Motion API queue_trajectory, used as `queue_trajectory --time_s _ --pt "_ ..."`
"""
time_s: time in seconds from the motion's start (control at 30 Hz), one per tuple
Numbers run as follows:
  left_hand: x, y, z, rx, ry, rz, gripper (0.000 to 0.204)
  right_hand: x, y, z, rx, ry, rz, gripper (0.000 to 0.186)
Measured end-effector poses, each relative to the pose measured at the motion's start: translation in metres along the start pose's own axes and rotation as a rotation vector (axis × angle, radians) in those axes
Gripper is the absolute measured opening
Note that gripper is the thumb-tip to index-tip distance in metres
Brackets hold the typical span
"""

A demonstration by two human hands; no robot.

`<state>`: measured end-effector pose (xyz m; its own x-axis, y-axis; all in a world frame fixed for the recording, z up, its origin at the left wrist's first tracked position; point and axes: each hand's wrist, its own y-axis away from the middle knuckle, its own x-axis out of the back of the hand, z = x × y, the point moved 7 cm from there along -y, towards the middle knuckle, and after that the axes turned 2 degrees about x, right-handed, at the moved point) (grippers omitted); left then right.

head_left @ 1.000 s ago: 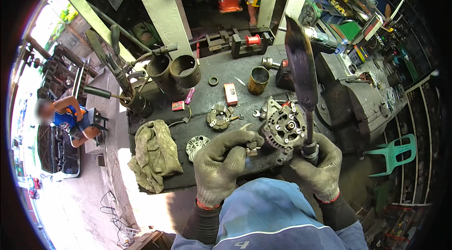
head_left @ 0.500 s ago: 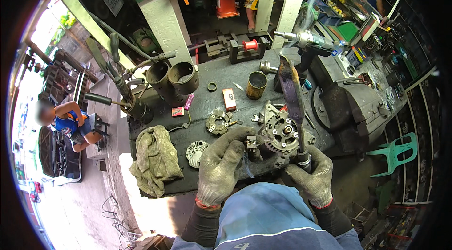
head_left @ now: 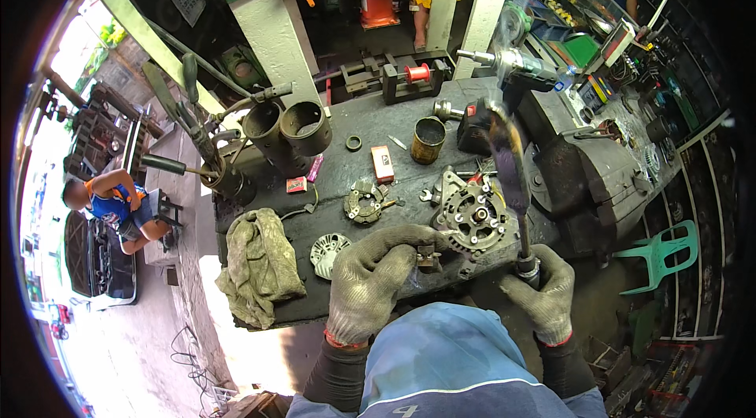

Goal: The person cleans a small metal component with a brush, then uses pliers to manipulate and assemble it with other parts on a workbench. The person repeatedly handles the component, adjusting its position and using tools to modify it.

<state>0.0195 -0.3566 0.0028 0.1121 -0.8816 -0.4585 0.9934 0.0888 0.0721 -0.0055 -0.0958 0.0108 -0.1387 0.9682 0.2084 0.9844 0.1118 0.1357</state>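
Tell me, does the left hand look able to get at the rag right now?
Probably yes: the rag lies close to the left of the left hand, with nothing visible blocking the way. But its fingers hold a metal part, so it might need to free them first.

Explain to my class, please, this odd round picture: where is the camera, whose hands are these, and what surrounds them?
This is human work, not a robot's. The view comes from a wide fisheye camera worn on the person's head, looking down, so straight edges bend near the rim. The grey-gloved left hand holds a small, blocky metal part; the grey-gloved right hand grips a long tool with a dark, blade-shaped head. On the dark, worn workbench are a round, slotted silver metal housing, a crumpled grey-green cloth, a rusty yellow-brown cylindrical tin and a white-and-orange box.
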Motion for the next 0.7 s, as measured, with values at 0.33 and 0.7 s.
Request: queue_trajectory --time_s 0.33,0.7 --pt "0.034 -0.009 0.027 -0.256 0.228 -0.068 0.03 0.065 0.008 -0.003 0.087 0.515 0.019 0.038" --pt "0.048 -0.003 0.049 -0.424 0.254 -0.062 0.035 0.066 -0.006 -0.004 0.19 0.686 0.004 0.04"
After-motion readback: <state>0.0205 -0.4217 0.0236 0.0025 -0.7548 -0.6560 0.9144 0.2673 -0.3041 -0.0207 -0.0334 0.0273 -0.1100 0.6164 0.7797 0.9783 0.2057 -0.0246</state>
